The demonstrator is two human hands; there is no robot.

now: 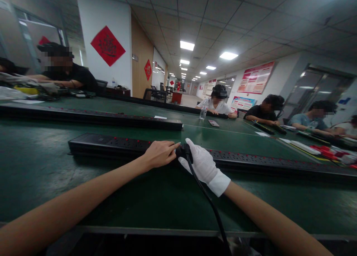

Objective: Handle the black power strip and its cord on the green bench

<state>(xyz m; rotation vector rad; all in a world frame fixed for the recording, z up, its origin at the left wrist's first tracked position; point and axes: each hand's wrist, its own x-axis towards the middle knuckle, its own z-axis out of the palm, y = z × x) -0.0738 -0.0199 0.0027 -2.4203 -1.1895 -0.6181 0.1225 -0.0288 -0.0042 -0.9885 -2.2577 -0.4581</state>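
At the centre of the frame, my gloved right hand [202, 165] gripped the black plug [184, 152] on its thick cord [206, 196], fingers curled around it, over the long black power strip [106, 143] with red dots. My bare left hand [161, 153] lay on the strip just beside, fingertips at the plug; whether they pinched it I could not tell. The cord ran down past the near edge of the green surface [134, 207]. Upper left of the strip lay a second strip [134, 121]; a clear bottle [203, 111] stood right of centre, near a phone [214, 123].
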